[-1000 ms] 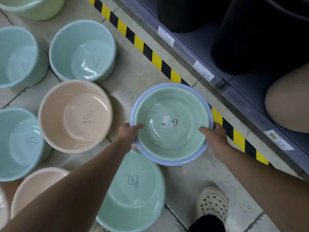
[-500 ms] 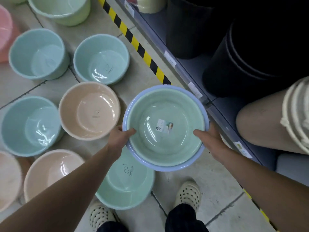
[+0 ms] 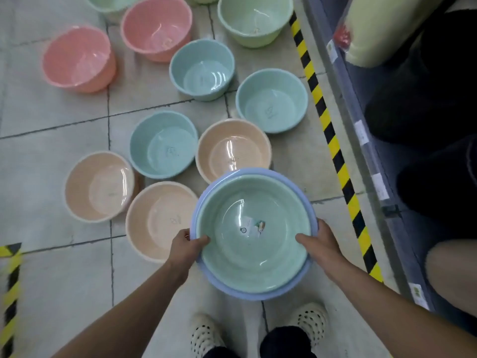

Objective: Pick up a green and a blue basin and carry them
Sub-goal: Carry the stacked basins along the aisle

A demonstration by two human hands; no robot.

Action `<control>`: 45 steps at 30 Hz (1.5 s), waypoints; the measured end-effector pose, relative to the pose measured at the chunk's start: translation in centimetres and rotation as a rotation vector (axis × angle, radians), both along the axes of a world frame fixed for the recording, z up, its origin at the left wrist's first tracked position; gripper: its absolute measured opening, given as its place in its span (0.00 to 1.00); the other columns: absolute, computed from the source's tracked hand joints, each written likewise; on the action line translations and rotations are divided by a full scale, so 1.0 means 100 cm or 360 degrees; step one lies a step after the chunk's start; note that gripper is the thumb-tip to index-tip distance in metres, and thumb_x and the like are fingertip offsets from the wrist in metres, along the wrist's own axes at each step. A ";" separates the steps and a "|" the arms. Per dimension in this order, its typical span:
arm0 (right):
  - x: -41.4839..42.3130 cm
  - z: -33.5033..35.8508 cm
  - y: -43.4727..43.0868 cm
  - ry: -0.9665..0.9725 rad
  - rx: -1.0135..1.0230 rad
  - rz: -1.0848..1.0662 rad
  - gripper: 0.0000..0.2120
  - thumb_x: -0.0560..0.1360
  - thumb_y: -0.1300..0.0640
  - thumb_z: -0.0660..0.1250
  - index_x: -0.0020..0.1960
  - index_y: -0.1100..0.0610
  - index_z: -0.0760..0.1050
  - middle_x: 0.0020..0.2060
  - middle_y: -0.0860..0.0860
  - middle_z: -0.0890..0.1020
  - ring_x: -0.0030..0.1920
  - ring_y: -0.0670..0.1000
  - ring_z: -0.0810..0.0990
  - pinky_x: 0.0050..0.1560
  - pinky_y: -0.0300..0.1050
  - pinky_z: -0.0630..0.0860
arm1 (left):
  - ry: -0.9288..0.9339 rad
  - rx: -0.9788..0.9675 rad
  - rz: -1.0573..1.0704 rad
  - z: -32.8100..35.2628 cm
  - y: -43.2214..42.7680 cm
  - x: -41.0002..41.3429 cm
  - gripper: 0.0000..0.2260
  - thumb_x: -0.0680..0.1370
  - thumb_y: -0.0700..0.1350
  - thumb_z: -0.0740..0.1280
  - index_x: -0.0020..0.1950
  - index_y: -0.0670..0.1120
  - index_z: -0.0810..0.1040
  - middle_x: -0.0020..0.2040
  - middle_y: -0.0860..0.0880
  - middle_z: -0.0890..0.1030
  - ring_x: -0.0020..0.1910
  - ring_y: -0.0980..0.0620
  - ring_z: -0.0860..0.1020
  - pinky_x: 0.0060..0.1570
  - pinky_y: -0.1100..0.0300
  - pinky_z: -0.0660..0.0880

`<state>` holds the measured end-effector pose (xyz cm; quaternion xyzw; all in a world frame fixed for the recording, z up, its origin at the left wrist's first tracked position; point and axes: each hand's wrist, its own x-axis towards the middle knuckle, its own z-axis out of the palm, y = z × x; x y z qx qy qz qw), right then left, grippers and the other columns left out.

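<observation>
— Green basin (image 3: pixel 253 236) sitting snug inside the blue basin (image 3: pixel 244 295), and the pair is held clear of the floor, dead centre, right out in front of the person!

— Look at that grip. Left hand (image 3: pixel 187 245) clamped on the left rim, thumb hooked over into the green bowl, fingers tucked underneath.

— Mirror image opposite: right hand (image 3: pixel 320 245) grasping the right rim, thumb inside, the other fingers out of sight below.

— Blue shows only as a ring around the green one, widest at the near edge.

— Small sticker (image 3: pixel 254 227) on the green basin's bottom, print too small to read.

— Down below, two pale perforated shoes (image 3: pixel 204 334) planted on the tiled floor (image 3: pixel 51 254).

— And that floor is crowded! Three beige basins (image 3: pixel 99 186) nearest, one partly hidden behind the stack's far rim.

— Three teal basins (image 3: pixel 164 144) past those, two pink basins (image 3: pixel 77 58) at upper left, a pale green basin (image 3: pixel 255 19) at the top.

— On the right, yellow-and-black tape (image 3: pixel 333 143) runs along the foot of a grey shelf (image 3: pixel 347 99), with price tags (image 3: pixel 361 131) on its edge and dark tubs (image 3: pixel 426 99) on it.
</observation>
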<state>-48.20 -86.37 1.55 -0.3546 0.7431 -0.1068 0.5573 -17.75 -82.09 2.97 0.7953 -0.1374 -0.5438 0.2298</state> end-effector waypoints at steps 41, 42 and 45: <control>0.040 -0.207 0.088 -0.0005 0.0129 0.0147 0.25 0.73 0.62 0.71 0.67 0.47 0.71 0.54 0.45 0.81 0.53 0.48 0.80 0.51 0.49 0.78 | 0.0098 -0.0065 0.0346 -0.227 0.134 0.025 0.13 0.73 0.35 0.69 0.52 0.52 0.81 0.49 0.49 0.87 0.49 0.47 0.85 0.49 0.51 0.82; 0.041 -0.209 0.088 -0.0002 0.0123 0.0140 0.26 0.73 0.62 0.71 0.68 0.47 0.70 0.55 0.46 0.81 0.54 0.49 0.80 0.53 0.51 0.79 | 0.0115 -0.0072 0.0330 -0.226 0.132 0.025 0.14 0.73 0.36 0.69 0.53 0.52 0.80 0.50 0.49 0.86 0.49 0.48 0.84 0.48 0.53 0.82; 0.044 -0.206 0.083 -0.0048 0.0103 0.0162 0.26 0.71 0.64 0.70 0.67 0.49 0.71 0.56 0.48 0.82 0.55 0.51 0.81 0.55 0.53 0.79 | 0.0151 -0.0081 0.0163 -0.223 0.122 0.030 0.16 0.67 0.41 0.69 0.53 0.52 0.80 0.50 0.50 0.86 0.49 0.49 0.84 0.46 0.55 0.81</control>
